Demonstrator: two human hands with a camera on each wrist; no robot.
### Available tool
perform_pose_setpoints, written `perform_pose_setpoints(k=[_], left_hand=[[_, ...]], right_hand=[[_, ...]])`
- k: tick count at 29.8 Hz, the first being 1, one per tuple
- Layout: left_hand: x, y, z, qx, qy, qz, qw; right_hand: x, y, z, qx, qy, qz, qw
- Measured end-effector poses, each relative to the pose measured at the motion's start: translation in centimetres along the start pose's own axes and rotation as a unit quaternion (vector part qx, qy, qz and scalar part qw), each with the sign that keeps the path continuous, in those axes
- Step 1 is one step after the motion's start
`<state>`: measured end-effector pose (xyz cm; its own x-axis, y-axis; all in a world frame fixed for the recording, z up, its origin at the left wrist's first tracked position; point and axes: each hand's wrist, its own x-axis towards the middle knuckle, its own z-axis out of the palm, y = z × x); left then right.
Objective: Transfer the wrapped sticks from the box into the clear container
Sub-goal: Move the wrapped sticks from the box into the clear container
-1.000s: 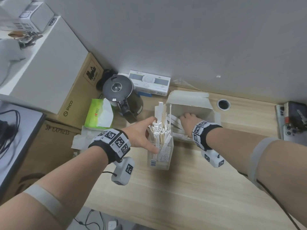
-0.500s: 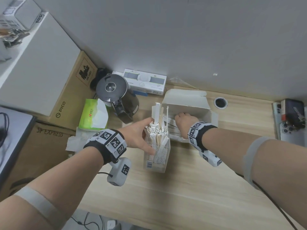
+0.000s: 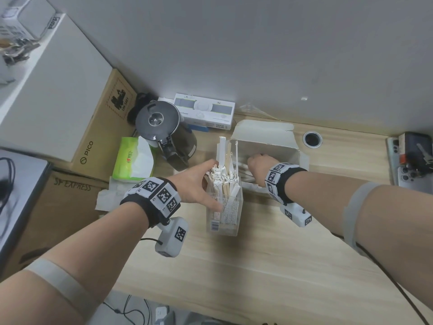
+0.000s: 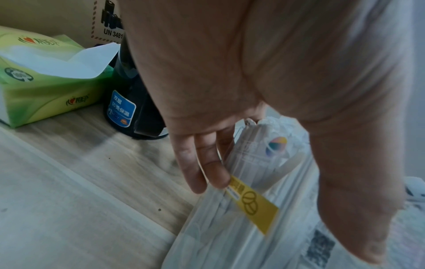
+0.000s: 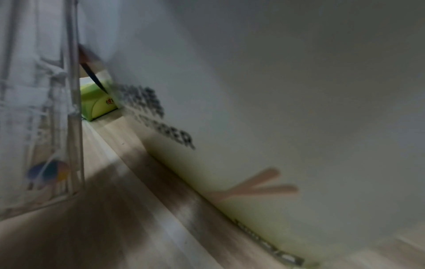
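1. The left hand point(image 3: 195, 184) grasps the clear container point(image 3: 223, 214) at frame centre, fingers point(image 4: 200, 163) and thumb around its walls.
2. The right hand point(image 3: 257, 166) reaches inside the box point(image 3: 267, 141), just right of the container; its grip cannot be told.
3. Wrapped sticks point(image 3: 225, 177) stand upright in the container.
4. A kettle point(image 3: 164, 127) and a tissue pack point(image 3: 133, 160) sit to the left.
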<state>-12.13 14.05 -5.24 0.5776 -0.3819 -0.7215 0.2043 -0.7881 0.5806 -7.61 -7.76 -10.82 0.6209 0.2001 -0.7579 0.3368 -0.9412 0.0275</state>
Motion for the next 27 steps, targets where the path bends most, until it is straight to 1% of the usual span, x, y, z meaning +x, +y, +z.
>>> perform_pose_setpoints(k=[4,17,22,27], left_hand=[[0.1,0.3,-0.2,-0.014,-0.001,0.011,1.000],[-0.1,1.2,-0.2,-0.023,-0.015,0.013,1.000],[0.0,0.8,-0.2,-0.027,-0.011,0.004,1.000],[0.0,1.3,-0.3,-0.037,-0.010,0.018,0.999]], right_hand=[[-0.3,0.3,0.0,0.025,0.009,0.000,1.000],[-0.1,-0.3,0.4,0.035,0.011,-0.016,0.999],[0.0,-0.3,0.1,0.006,0.014,-0.025,1.000],[0.4,-0.1,0.6,0.005,0.022,-0.026,0.999]])
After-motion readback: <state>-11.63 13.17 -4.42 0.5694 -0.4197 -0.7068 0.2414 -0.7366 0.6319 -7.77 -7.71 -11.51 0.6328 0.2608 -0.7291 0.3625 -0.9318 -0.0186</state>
